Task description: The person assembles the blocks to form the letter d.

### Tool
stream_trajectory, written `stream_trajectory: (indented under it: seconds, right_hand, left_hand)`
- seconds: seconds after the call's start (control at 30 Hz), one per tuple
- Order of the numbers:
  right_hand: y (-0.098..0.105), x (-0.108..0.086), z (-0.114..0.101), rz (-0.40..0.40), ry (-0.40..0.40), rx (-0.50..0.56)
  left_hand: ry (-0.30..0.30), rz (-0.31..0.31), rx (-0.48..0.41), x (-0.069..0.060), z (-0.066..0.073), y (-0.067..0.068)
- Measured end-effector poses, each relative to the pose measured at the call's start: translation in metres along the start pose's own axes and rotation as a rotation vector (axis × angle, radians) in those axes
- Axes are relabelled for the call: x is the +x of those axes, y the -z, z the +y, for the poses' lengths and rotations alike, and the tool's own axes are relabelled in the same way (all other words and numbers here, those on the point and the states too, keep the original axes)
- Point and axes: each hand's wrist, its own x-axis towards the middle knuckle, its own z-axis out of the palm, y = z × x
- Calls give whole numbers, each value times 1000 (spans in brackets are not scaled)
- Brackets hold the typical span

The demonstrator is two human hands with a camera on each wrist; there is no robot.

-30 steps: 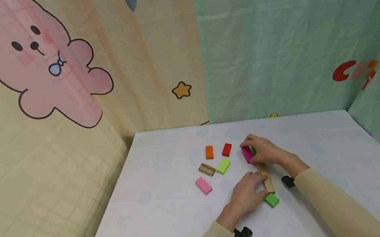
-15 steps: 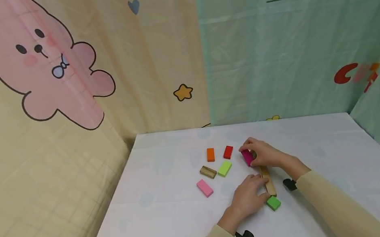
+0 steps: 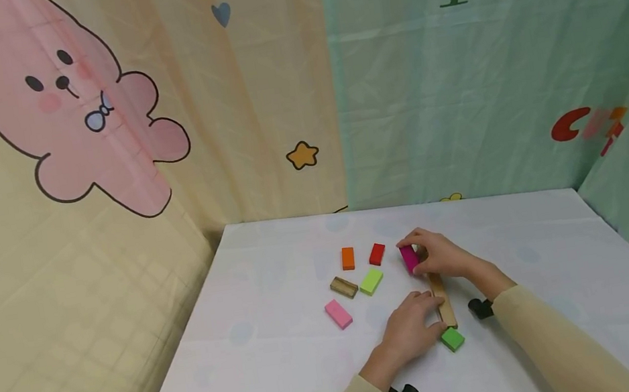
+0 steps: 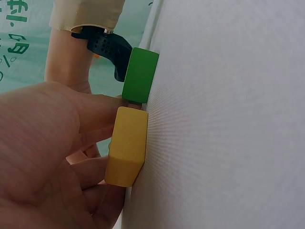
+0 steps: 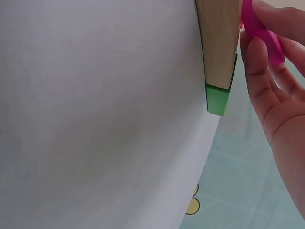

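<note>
White-covered table (image 3: pixel 245 382), cartoon-print curtains (image 3: pixel 257 96) behind: magenta block (image 3: pixel 409 260) pinched between right hand (image 3: pixel 444 258) thumb and fingers, near wooden plank's (image 3: pixel 447 313) far end. Left hand (image 3: pixel 410 327) at the plank and yellow block (image 4: pixel 127 143), fingers bent, can't tell if gripping; green block (image 3: pixel 452 339) by near end. Orange block (image 3: pixel 348 258), red block (image 3: pixel 377 254), lime block (image 3: pixel 372 281), brown block (image 3: pixel 344 288), pink block (image 3: pixel 338 314) lie off left.
</note>
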Motion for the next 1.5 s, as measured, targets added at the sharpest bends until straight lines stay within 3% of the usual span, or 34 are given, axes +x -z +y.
stream_trajectory:
  seconds: [0.37,0.87,1.5]
  right_hand:
    - [6,2,2,80,-71,74]
    - [11,4,21,206,-125,88]
    - [25,14,37,248,-140,168]
  left_hand:
    - [13,-3,-10,1,-3,-3]
    - [31,-23,-30,-1,-1,-3]
    - [25,-7,-5,1,0,-1]
